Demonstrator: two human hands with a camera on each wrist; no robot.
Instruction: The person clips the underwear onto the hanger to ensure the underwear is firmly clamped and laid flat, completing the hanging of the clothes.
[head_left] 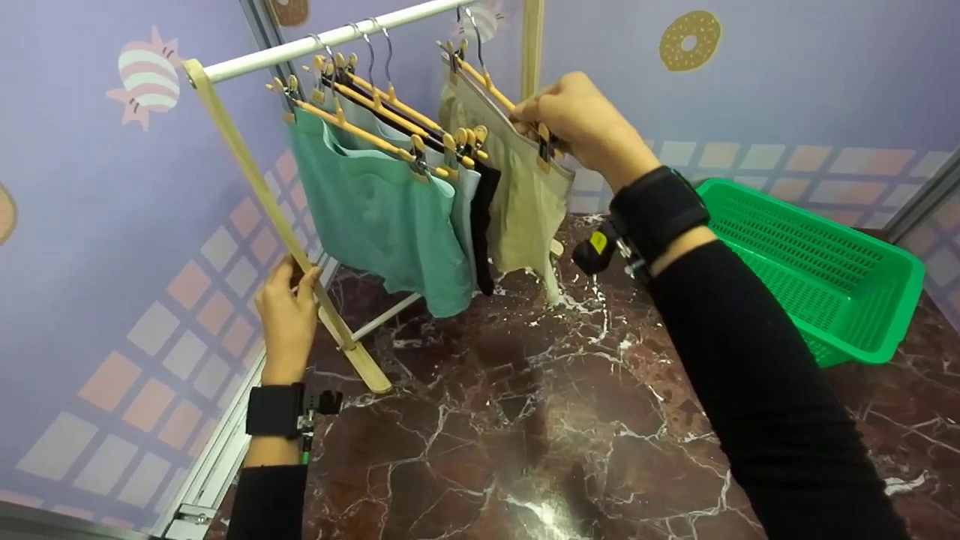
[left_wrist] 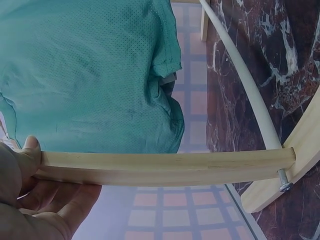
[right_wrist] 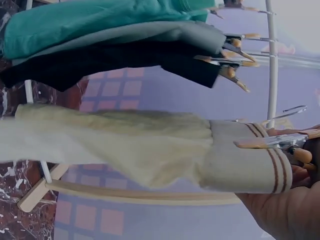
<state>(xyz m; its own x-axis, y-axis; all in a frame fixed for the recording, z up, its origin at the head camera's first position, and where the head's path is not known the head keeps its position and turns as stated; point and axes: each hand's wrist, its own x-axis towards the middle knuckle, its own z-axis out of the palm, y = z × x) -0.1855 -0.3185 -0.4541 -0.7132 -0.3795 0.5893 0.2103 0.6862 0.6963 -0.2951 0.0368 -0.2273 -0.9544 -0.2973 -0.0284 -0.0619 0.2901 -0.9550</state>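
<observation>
Beige shorts (head_left: 517,202) hang by their waistband from a clip hanger (head_left: 495,90) with a light wooden bar, whose hook is at the rack's white rail (head_left: 300,49). My right hand (head_left: 581,124) grips this hanger near its right clip, beside the waistband; the right wrist view partly hides the fingertips. In that view a clip (right_wrist: 275,141) bites the striped waistband. My left hand (head_left: 289,307) holds the rack's near wooden leg (left_wrist: 165,167), thumb on one side and fingers on the other. Teal shorts (head_left: 375,202) hang closest to that leg.
Grey shorts (right_wrist: 145,37) and black shorts (right_wrist: 130,60) hang between the teal and beige ones. On the brown marbled floor (head_left: 487,420), a green plastic basket (head_left: 892,300) stands to the right. Patterned lilac walls (head_left: 622,45) enclose the rack at the left and back.
</observation>
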